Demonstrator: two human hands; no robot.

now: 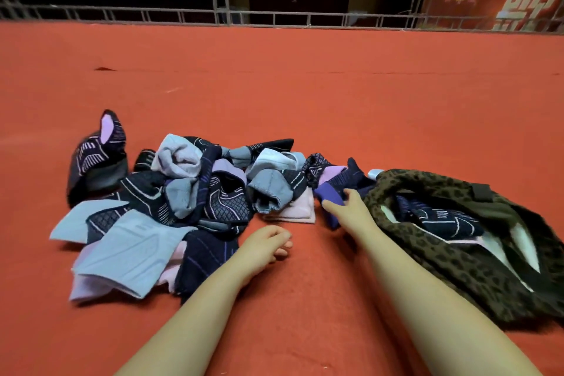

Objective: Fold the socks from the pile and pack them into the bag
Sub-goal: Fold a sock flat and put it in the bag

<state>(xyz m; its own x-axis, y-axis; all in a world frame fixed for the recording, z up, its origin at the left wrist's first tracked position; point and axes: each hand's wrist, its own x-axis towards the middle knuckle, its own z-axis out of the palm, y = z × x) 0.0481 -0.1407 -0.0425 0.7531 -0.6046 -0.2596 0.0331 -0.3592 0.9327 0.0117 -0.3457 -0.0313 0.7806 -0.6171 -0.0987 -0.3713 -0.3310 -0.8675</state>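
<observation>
Two hands are extended over a red cloth surface (305,107). The right hand (351,207) is curled around a purple sock (331,198) at the right edge of the sock pile (171,192), just beside the mouth of the leopard-print bag (457,268). The left hand (265,243) is held low near the front of the pile, fingers loosely curled, with nothing gripped. The bag is laid on its side to the right, and dark patterned socks (439,220) are visible inside its opening. One dark sock with a pink lining (100,146) is set apart at the left of the pile.

The task is judged to be partly done; most socks are unfolded.

Possible faults:
- Neighbouring socks may be dragged along, since the purple sock is tangled with dark ones at the pile's edge.
- The bag's soft mouth may collapse, as it is not held open by either hand.
- An unmatched pair may be folded, because several patterns are alike.
</observation>
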